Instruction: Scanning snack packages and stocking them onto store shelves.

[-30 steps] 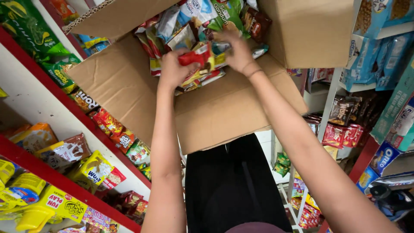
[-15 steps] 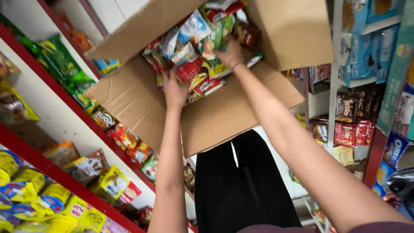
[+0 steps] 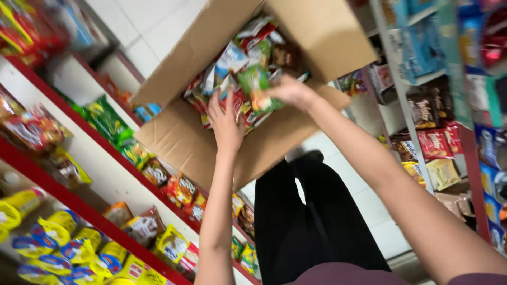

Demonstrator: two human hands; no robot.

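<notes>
An open cardboard box (image 3: pixel 190 142) sits on the floor in front of me, filled with several small colourful snack packets (image 3: pixel 232 63). Both of my arms reach into it. My right hand (image 3: pixel 290 91) grips a green snack packet (image 3: pixel 256 87) and holds it just above the pile. My left hand (image 3: pixel 226 122) rests with fingers spread on the red and yellow packets at the near side of the pile. The frame is blurred by motion.
A red-edged white shelf unit (image 3: pixel 79 206) on the left holds yellow, green and red snack bags. A white rack (image 3: pixel 401 95) on the right carries blue, brown and red biscuit packs. My black trousers (image 3: pixel 311 221) and the tiled floor lie below the box.
The view has swung and tilted. My right hand has come up out of the pile holding the green packet. My left hand stays on the near packets.
</notes>
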